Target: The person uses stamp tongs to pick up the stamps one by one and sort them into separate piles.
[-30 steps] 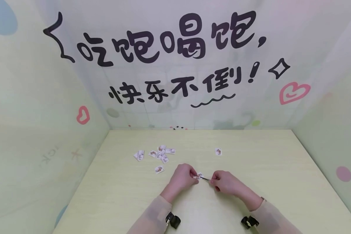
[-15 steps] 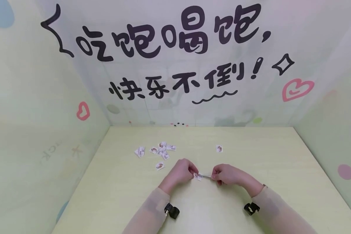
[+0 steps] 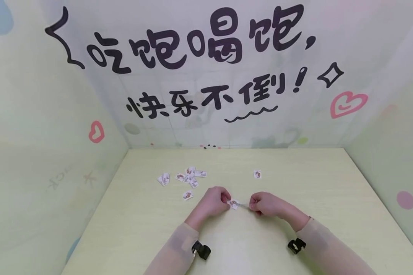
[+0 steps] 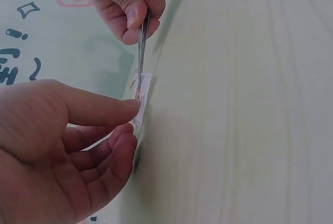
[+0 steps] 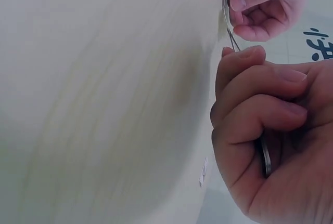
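My left hand (image 3: 215, 201) pinches the edge of a small white printed paper piece (image 3: 234, 204) between thumb and fingertips. A coloured picture shows on its face. My right hand (image 3: 266, 204) grips slim metal tweezers (image 4: 143, 42), their tips pointing at the left hand. In the left wrist view the tips overlap the picture on the paper, right by the left thumb. The right hand's fingers curl round the tweezers, and the handle end shows inside the palm in the right wrist view.
Several similar printed pieces (image 3: 189, 175) lie in a loose cluster at the back left of the table (image 3: 313, 229). Two overlapping pieces (image 3: 163, 178) sit left of it, and one piece (image 3: 188, 195) lies nearer. Another lone piece (image 3: 257, 174) lies at the back right.
The paper has turned between the hands: half a second ago it hung lower below the left fingertips, and now it shows more to the right. The tweezers stay at the paper.
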Tool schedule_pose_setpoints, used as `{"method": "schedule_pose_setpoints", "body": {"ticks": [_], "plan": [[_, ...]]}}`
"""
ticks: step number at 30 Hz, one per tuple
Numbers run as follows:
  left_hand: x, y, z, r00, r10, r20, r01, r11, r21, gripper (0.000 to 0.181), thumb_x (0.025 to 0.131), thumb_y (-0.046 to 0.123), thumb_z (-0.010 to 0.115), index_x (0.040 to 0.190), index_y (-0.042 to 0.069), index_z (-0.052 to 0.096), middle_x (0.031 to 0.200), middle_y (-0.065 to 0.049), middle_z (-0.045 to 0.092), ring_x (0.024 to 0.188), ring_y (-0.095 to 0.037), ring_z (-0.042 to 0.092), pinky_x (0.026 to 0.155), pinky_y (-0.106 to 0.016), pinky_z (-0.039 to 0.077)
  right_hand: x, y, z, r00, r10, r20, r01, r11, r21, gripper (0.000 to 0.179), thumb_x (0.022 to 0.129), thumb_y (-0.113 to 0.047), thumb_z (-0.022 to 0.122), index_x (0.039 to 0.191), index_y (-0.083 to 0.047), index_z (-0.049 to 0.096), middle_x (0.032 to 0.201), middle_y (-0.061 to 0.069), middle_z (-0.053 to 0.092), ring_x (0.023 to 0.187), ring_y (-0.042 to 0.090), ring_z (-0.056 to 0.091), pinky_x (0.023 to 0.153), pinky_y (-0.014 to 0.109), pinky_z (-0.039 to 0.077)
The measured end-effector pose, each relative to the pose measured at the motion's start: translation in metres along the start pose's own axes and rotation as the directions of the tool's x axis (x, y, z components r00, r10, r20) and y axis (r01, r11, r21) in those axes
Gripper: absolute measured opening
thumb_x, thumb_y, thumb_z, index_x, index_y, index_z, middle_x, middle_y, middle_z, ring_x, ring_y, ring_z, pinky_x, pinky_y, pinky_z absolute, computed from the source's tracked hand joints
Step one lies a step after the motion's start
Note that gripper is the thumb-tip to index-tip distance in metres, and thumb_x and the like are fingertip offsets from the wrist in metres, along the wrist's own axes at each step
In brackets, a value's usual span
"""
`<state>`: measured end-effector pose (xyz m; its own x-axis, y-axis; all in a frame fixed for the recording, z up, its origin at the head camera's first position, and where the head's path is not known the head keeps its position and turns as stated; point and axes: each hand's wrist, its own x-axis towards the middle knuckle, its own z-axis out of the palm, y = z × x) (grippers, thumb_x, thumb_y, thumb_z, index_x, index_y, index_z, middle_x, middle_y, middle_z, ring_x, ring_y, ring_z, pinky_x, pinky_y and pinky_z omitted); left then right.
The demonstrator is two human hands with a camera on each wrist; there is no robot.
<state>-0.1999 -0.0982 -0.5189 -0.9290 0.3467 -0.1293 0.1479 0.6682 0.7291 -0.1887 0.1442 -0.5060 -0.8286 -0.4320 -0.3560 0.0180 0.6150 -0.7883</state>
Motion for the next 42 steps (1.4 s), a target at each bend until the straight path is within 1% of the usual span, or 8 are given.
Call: {"method": "schedule_pose_setpoints", "body": {"ticks": [6,11,16,21,27,33,39,42], "plan": [[0.000,0.002,0.002,0.997,-0.028,-0.072,0.027,1.000,-0.008,0.016,0.087,0.010,0.085,0.099,0.007,0.075,0.081,0.001,0.062,0.072,-0.014,0.057,0.067,-0.030,0.050,0.000,-0.003,0.004,0.998,0.013,-0.066,-0.010,0.999,0.045,0.016,0.105,-0.012,0.064,0.091,-0.005,0.066,0.071,0.005,0.061,0.064,0.016,0.048,0.065,0.031,0.040],[0.003,0.002,0.010,0.994,-0.068,-0.083,0.071,0.997,0.036,0.020,0.091,0.018,0.084,0.102,0.005,0.074,0.083,0.001,0.062,0.074,-0.016,0.058,0.069,-0.033,0.052,-0.001,-0.003,0.008,0.996,0.019,-0.086,-0.018,1.000,0.015,0.018,0.105,-0.014,0.065,0.088,-0.007,0.066,0.070,0.003,0.061,0.063,0.015,0.046,0.063,0.030,0.039],[0.005,0.007,0.015,0.990,-0.101,-0.101,0.108,0.991,0.075,0.021,0.091,0.018,0.085,0.101,0.005,0.072,0.091,-0.004,0.068,0.081,-0.020,0.062,0.079,-0.040,0.056,-0.001,-0.003,0.010,0.995,0.027,-0.098,-0.028,1.000,-0.012,0.018,0.105,-0.015,0.065,0.088,-0.008,0.066,0.069,0.003,0.061,0.062,0.015,0.047,0.063,0.030,0.039],[0.005,0.013,0.014,0.986,-0.138,-0.093,0.146,0.985,0.091,0.021,0.090,0.015,0.085,0.101,0.005,0.072,0.096,-0.007,0.071,0.085,-0.023,0.064,0.084,-0.045,0.057,0.002,-0.003,0.006,0.997,0.038,-0.065,-0.039,0.999,-0.023,0.018,0.106,-0.016,0.065,0.090,-0.008,0.067,0.071,0.004,0.061,0.064,0.016,0.047,0.064,0.031,0.040],[0.007,0.014,0.012,0.988,-0.136,-0.068,0.142,0.986,0.091,0.016,0.088,0.006,0.082,0.102,0.009,0.074,0.091,-0.003,0.068,0.080,-0.021,0.061,0.078,-0.042,0.057,0.006,-0.003,-0.002,1.000,0.018,-0.021,-0.019,0.999,-0.047,0.019,0.106,-0.016,0.064,0.090,-0.007,0.068,0.072,0.003,0.060,0.064,0.016,0.048,0.064,0.031,0.041],[0.009,0.012,0.010,0.990,-0.120,-0.070,0.126,0.988,0.093,0.021,0.084,-0.002,0.079,0.098,0.013,0.076,0.094,-0.002,0.070,0.083,-0.020,0.062,0.081,-0.041,0.056,0.007,-0.003,-0.006,1.000,-0.005,0.003,0.005,0.998,-0.070,0.018,0.105,-0.013,0.065,0.088,-0.006,0.066,0.069,0.001,0.058,0.064,0.015,0.047,0.065,0.031,0.039],[0.008,0.011,0.010,0.992,-0.117,-0.057,0.120,0.990,0.070,0.022,0.083,-0.004,0.078,0.099,0.011,0.075,0.081,-0.001,0.062,0.073,-0.019,0.058,0.069,-0.035,0.051,0.008,-0.003,-0.005,0.999,-0.031,0.016,0.032,0.995,-0.092,0.017,0.103,-0.011,0.067,0.087,-0.007,0.065,0.068,0.000,0.057,0.064,0.015,0.048,0.067,0.031,0.039],[0.009,0.011,0.009,0.992,-0.112,-0.055,0.116,0.991,0.066,0.023,0.082,-0.005,0.078,0.099,0.011,0.075,0.080,0.000,0.061,0.072,-0.017,0.057,0.067,-0.033,0.050,0.008,-0.003,-0.005,0.999,-0.036,0.017,0.038,0.994,-0.104,0.017,0.103,-0.010,0.067,0.086,-0.008,0.064,0.067,0.000,0.056,0.064,0.015,0.047,0.068,0.031,0.039]]}}
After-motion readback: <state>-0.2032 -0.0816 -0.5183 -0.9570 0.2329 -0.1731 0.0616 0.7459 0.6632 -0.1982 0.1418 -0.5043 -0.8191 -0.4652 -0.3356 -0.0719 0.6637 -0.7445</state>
